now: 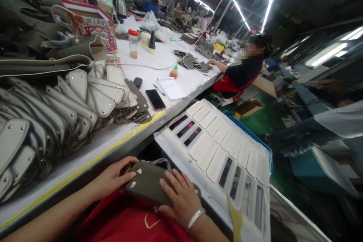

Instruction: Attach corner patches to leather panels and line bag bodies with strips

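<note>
An olive leather bag piece (153, 181) with small pale fittings near its left end lies across my lap. My left hand (121, 174) is closed on its left end, the thumb on top and the fingers at the far edge. Across the right part of the piece lies my right hand (181, 196), fingers stretched out and flat on the surface, thumb at the near edge. A bit of clear plastic (163, 162) sticks up behind the piece. What lies under the piece is hidden.
Stacks of studded grey leather pieces (82, 109) cover the table's left. A phone (155, 99), notebook (171, 89) and glue bottle (174, 72) stand beyond. To my right is a tray (163, 140) of white strips (202, 149). A co-worker (244, 68) sits farther along.
</note>
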`<state>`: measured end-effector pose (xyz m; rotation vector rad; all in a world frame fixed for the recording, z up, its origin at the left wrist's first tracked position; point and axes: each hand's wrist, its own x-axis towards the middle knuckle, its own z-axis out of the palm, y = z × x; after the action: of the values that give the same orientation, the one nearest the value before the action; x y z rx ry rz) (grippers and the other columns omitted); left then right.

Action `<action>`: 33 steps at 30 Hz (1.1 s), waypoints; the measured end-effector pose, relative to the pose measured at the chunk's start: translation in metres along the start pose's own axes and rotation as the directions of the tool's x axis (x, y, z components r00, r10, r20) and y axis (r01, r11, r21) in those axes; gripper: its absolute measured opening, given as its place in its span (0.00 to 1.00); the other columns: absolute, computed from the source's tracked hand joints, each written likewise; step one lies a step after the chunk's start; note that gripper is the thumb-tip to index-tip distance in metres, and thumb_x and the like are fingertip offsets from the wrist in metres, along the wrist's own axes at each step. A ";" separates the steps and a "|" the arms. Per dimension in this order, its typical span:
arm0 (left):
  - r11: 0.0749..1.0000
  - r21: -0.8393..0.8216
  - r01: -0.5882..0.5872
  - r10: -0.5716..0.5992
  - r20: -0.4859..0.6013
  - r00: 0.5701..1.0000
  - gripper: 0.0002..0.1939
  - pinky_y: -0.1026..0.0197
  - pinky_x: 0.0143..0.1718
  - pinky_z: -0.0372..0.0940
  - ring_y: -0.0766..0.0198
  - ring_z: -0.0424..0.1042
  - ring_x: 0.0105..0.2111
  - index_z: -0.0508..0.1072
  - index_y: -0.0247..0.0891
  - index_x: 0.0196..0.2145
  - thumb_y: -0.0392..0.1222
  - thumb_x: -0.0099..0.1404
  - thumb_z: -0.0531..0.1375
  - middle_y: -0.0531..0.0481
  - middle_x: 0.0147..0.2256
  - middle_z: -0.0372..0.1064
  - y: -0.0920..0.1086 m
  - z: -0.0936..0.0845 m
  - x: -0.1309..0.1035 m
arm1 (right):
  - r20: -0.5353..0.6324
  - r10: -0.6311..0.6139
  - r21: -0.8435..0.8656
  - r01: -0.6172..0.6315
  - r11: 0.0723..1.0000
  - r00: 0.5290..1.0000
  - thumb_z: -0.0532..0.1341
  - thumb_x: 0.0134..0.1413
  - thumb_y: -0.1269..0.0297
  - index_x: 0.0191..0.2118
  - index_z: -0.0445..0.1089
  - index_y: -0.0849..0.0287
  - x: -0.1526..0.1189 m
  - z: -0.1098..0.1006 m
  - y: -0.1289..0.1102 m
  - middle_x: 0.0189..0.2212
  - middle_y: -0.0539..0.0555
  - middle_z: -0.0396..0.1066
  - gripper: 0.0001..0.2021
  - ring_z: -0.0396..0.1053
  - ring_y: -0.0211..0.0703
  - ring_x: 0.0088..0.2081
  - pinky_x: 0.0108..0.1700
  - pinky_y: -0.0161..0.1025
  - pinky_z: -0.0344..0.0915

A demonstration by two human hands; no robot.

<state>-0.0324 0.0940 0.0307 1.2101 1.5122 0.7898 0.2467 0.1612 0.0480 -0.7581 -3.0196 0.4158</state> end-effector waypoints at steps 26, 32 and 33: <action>0.562 0.633 -0.533 0.314 0.432 0.845 0.35 0.50 0.50 0.57 0.49 0.65 0.48 0.65 0.38 0.49 0.55 0.46 0.64 0.42 0.48 0.67 0.069 0.113 0.044 | 0.266 0.653 0.826 -0.517 0.224 0.709 0.67 0.38 0.52 0.40 0.66 0.58 -0.054 0.001 0.041 0.26 0.47 0.67 0.23 0.65 0.37 0.27 0.28 0.35 0.62; 0.618 0.609 -0.497 0.296 0.406 0.865 0.41 0.46 0.56 0.51 0.46 0.61 0.53 0.63 0.38 0.53 0.60 0.44 0.65 0.40 0.53 0.63 0.080 0.114 0.030 | 0.094 0.731 0.898 -0.374 0.230 0.676 0.61 0.41 0.43 0.46 0.64 0.59 -0.064 0.017 0.026 0.35 0.55 0.71 0.29 0.70 0.49 0.37 0.41 0.48 0.68; 0.631 0.578 -0.517 0.302 0.431 0.850 0.41 0.45 0.57 0.50 0.46 0.61 0.54 0.62 0.39 0.54 0.61 0.46 0.63 0.40 0.54 0.63 0.081 0.109 0.027 | 0.101 0.699 0.876 -0.397 0.276 0.708 0.58 0.44 0.42 0.47 0.64 0.58 -0.066 0.018 0.027 0.38 0.57 0.71 0.28 0.70 0.52 0.41 0.43 0.51 0.68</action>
<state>0.0958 0.1333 0.0657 2.1963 1.3030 0.2821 0.3159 0.1486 0.0276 -1.5082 -1.6702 1.4861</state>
